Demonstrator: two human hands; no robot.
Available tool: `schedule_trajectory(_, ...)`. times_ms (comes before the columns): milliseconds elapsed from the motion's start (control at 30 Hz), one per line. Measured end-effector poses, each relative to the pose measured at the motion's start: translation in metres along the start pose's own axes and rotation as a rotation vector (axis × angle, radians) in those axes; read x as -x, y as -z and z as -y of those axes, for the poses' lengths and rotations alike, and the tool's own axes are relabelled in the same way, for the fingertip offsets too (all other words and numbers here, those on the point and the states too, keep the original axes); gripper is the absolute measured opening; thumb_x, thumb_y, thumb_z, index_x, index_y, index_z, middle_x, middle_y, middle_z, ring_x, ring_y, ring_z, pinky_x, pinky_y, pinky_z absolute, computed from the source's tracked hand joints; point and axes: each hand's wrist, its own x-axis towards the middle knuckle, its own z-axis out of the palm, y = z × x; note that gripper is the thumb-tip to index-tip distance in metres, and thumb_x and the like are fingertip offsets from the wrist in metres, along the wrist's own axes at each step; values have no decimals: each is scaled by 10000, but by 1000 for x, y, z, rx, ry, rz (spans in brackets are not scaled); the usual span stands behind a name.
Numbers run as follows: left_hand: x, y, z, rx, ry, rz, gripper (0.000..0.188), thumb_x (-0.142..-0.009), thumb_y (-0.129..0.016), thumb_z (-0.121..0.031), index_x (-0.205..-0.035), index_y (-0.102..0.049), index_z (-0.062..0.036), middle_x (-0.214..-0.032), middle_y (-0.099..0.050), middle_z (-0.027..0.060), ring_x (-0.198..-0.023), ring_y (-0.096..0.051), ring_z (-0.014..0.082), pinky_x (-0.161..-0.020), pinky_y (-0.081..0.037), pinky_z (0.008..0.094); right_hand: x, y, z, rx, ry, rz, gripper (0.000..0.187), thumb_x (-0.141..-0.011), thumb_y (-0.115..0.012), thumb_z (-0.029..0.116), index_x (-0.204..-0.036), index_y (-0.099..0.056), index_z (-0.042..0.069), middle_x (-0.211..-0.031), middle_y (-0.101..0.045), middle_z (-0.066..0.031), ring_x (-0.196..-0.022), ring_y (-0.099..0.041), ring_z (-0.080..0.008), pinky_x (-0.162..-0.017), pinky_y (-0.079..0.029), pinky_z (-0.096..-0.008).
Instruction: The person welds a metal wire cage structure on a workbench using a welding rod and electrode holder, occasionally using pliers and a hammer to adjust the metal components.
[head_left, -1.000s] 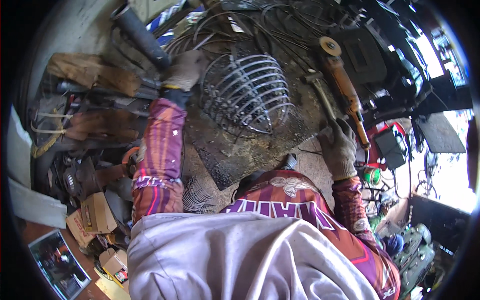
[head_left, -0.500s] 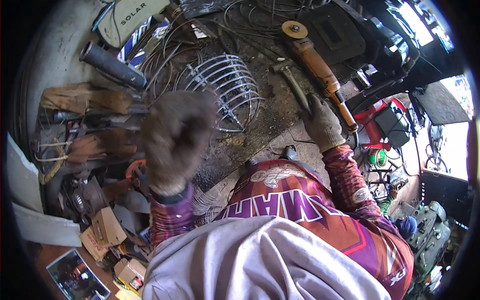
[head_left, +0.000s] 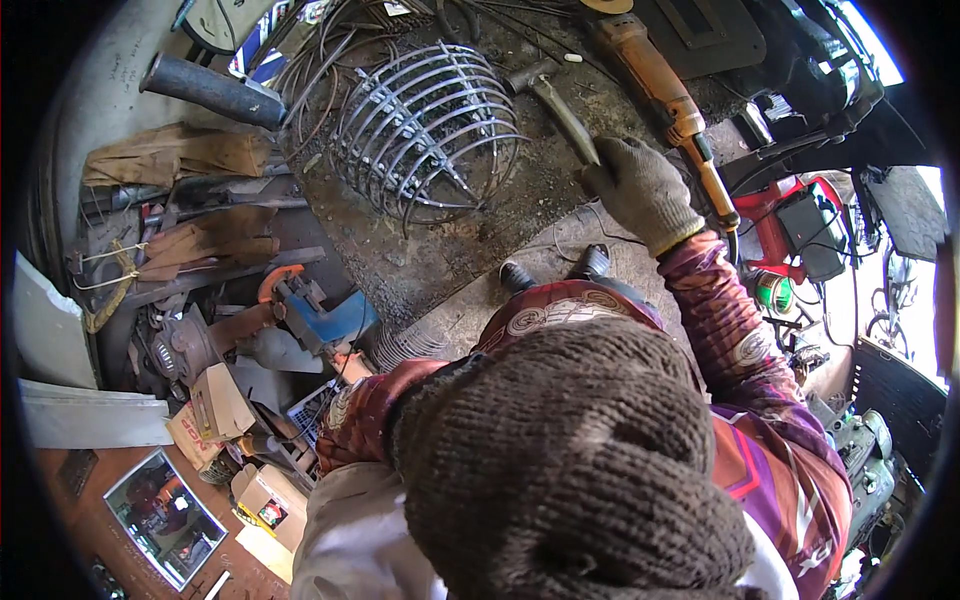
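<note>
My right hand (head_left: 643, 190), in a grey knit glove, grips the handle end of a hammer (head_left: 562, 115). The hammer's head lies at the far end, on the dirty worktop (head_left: 440, 262). Just left of it sits a rounded cage of bent metal strips (head_left: 430, 125), with small bright spots along its cross bars. Very close to the camera, my left hand (head_left: 570, 450) shows as a large brown knit glove over my chest. Its fingers are not clearly visible, nor can I see anything in it. An orange angle grinder (head_left: 655, 85) lies beyond my right hand.
A dark metal pipe (head_left: 212, 92) and coiled wire rods (head_left: 320, 75) lie at the far left. Brown cloth-wrapped pieces (head_left: 180, 155) are stacked below them. Cardboard boxes (head_left: 222, 400) stand at lower left. At right is a red frame (head_left: 765, 225) with a dark box.
My left hand has come back from beside the metal cage to close under the camera. My right hand stays on the hammer handle. The view has shifted slightly.
</note>
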Motion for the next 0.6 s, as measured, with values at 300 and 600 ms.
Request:
schedule_trajectory(300, -12, -14, -15, -44, 6, 3, 202, -922, -777, -124, -1101, -752, -34, -1021, -759, 116, -949, -736, 188, -855, -594, 341, -79, 20, -12, -178, 236, -332, 447, -970, -603, 396, -1200, -727, 33, -1102, -738, -247, -1082, -698, -409, -960, -549, -497)
schedule_trajectory(600, -1, -20, -30, -30, 132, -105, 205, -901, -791, -92, -1092, -755, -27, -1000, -762, 118, -939, -744, 199, -861, -594, 362, -245, -9, 3, 318, 149, -117, 376, -975, -590, 337, -1176, -759, 67, -1198, -732, -219, -1129, -700, -394, -957, -558, -481)
